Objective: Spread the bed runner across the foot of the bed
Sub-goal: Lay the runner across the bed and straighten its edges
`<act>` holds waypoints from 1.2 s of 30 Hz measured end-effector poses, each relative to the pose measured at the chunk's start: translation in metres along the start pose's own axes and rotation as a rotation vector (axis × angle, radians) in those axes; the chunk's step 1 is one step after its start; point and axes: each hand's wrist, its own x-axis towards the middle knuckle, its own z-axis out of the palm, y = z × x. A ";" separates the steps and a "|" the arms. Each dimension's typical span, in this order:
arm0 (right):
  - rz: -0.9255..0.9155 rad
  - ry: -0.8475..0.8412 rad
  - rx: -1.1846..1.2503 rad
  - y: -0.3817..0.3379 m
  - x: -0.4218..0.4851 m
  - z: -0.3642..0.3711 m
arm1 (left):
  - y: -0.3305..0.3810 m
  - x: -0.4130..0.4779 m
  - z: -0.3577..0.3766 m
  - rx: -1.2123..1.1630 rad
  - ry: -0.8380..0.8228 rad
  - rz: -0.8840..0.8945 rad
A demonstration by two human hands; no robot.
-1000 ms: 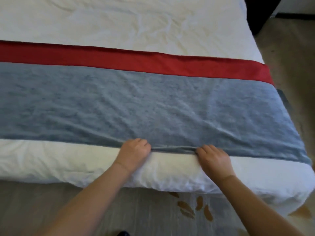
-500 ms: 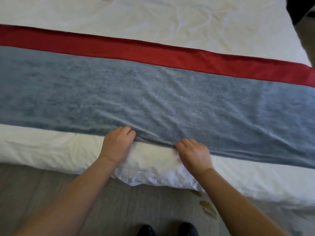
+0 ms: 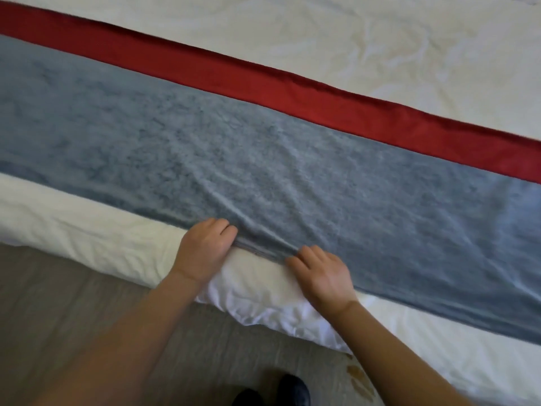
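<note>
Bed runner [image 3: 263,159], grey with a red band [image 3: 322,106] on its far edge, crosses the white bed [image 3: 351,39] from upper left to lower right. Left hand [image 3: 205,253] and right hand [image 3: 322,276] curl their fingers round its bunched near hem at lower centre. Grey floor [image 3: 73,288] and black shoes [image 3: 272,391] lie below.

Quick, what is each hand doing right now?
Left hand: fingers curled on the near edge of the bed runner.
Right hand: fingers pinching the same edge.
</note>
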 end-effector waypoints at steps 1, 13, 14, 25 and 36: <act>-0.020 -0.003 0.019 -0.009 0.016 0.007 | -0.010 -0.002 -0.003 0.016 -0.009 -0.015; 0.129 -0.245 0.023 -0.070 0.072 0.039 | -0.068 -0.029 -0.007 -0.048 -0.014 -0.053; 0.123 -0.227 0.002 -0.073 0.074 0.039 | -0.072 -0.030 -0.007 -0.070 0.012 -0.024; 0.110 -0.090 -0.061 -0.181 0.172 0.076 | -0.249 -0.058 -0.042 0.033 0.037 -0.031; 0.140 -0.172 0.011 -0.234 0.227 0.106 | -0.297 -0.079 -0.043 0.043 -0.038 0.028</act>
